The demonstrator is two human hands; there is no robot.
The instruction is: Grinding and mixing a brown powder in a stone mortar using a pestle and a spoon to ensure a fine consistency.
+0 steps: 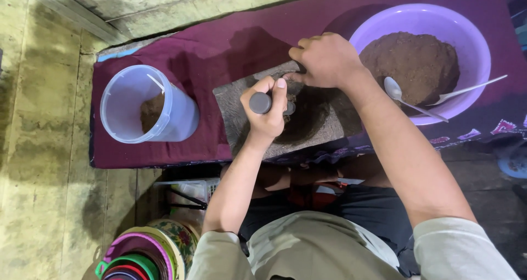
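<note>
Stone mortar point(329, 127), a rough grey slab with a dark hollow in its middle, lay on a maroon cloth point(219, 49) spread over the floor, directly in front of the seated person's knees. That cloth was the largest thing in view, running from a clear plastic tub on the left to a lilac bowl on the right. The lilac bowl point(472, 33) stood just right of the mortar, well filled with a mound of brown ground paste point(417, 60), and two metal spoons point(403, 96) rested against its near rim with their handles pointing right. The plastic tub point(123, 102) stood well apart on the left side of the cloth, with a small amount of the same brown stuff at its bottom. A stack of coloured bowls point(148, 255) sat on the floor at the lower left, off the cloth.

The left hand point(268, 111) was closed in a full fist around a dark pestle point(260, 103), whose round butt end showed above the knuckles while its lower end dipped into the hollow. The right hand point(326, 58) was curled, fingers bent downward, pressing on the far edge of the mortar beside the hollow; whether it gripped anything beneath the fingers could not be told.
</note>
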